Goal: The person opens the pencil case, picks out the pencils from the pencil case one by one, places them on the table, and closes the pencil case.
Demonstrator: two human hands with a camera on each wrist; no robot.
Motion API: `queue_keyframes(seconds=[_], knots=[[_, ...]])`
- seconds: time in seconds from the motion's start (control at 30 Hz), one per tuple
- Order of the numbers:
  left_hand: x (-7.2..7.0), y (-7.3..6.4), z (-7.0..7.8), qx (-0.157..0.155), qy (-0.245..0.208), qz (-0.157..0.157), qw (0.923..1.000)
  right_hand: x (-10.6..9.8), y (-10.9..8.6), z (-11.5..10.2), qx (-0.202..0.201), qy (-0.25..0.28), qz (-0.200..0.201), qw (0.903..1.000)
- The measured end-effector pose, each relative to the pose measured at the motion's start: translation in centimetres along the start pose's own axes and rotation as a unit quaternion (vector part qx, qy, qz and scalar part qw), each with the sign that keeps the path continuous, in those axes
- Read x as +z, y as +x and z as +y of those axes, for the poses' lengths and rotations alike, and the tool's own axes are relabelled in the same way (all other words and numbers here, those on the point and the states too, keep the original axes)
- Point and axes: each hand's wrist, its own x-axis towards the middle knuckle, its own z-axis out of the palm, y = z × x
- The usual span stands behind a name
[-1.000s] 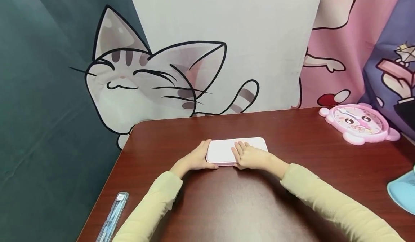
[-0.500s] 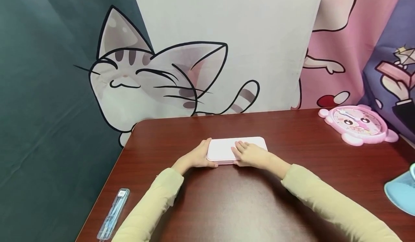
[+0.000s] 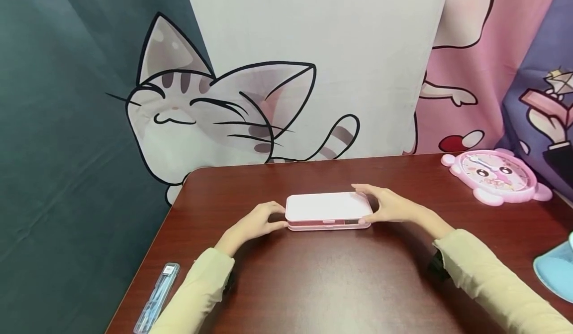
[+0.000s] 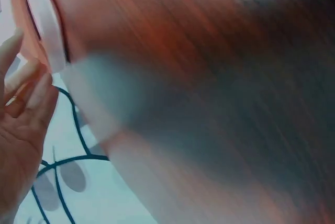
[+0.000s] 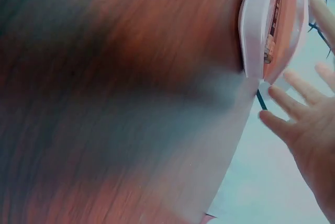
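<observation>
A flat pencil case point(image 3: 327, 206) with a white lid and pink sides lies closed on the table, its latch facing the person. My left hand point(image 3: 254, 223) is at its left end, thumb and fingertips right at the edge. At the other end my right hand point(image 3: 394, 205) spreads, thumb by the front corner and fingers by the back corner. In the right wrist view the fingers point(image 5: 293, 103) are spread loosely beside the case end point(image 5: 253, 35), and a narrow strip of its contents shows through the side. The left wrist view has relaxed fingers point(image 4: 32, 90) beside the case point(image 4: 49, 25).
A slim clear box point(image 3: 156, 296) with blue contents lies at the table's left edge. A pink animal-shaped clock point(image 3: 497, 176) lies at the back right, with a light blue object point(image 3: 555, 269) at the right edge. A cartoon cloth point(image 3: 286, 100) hangs behind the brown table point(image 3: 304, 279).
My right hand has come off the lid and moved right to the case's right end. My left hand has loosened and drawn slightly left. The case's front latch now shows.
</observation>
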Motion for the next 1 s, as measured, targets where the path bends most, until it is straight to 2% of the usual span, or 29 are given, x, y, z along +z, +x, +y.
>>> queue_keyframes(seconds=[0.13,0.2,0.27,0.33,0.37,0.47,0.53,0.57,0.63,0.73,0.8,0.87,1.0], knots=[[0.2,0.0,-0.8,-0.005,-0.048,0.029,0.9984,-0.2,0.4,0.4,0.003,0.01,-0.011,0.9999],[0.3,0.1,-1.0,-0.011,-0.064,0.052,0.9965,-0.4,0.8,0.6,0.018,0.038,0.007,0.9991],[0.4,0.4,-1.2,-0.01,-0.066,0.071,0.9953,-0.6,1.3,0.9,0.053,0.074,0.039,0.9951],[0.4,1.0,-1.2,-0.001,-0.059,0.076,0.9954,-0.8,1.9,1.0,0.1,0.114,0.077,0.9854],[0.4,1.3,-1.2,-0.001,-0.058,0.07,0.9959,-0.8,2.1,0.9,0.128,0.137,0.097,0.9774],[0.5,2.5,-1.4,0.009,-0.051,0.041,0.9978,-0.7,2.6,0.3,0.203,0.169,0.157,0.9516],[0.5,3.3,-1.5,0.003,-0.057,0.019,0.9982,-0.3,2.4,-0.3,0.231,0.171,0.187,0.9394],[0.5,3.6,-1.6,-0.003,-0.058,0.012,0.9982,-0.1,2.3,-0.5,0.234,0.159,0.194,0.9394],[0.6,4.1,-1.8,-0.018,-0.059,-0.004,0.9981,0.5,1.8,-0.8,0.211,0.125,0.189,0.9508],[0.7,4.6,-2.1,-0.036,-0.047,-0.036,0.9976,1.6,1.3,-0.7,0.123,0.056,0.147,0.9799],[0.9,4.8,-2.3,-0.038,-0.04,-0.058,0.9968,2.2,1.0,-0.4,0.066,0.015,0.112,0.9914],[1.1,5.0,-2.3,-0.039,-0.039,-0.078,0.9955,2.6,0.9,-0.1,0.031,-0.031,0.085,0.9954],[1.7,5.4,-2.2,-0.051,-0.047,-0.102,0.9924,2.8,0.8,0.4,-0.005,-0.088,0.064,0.9941]])
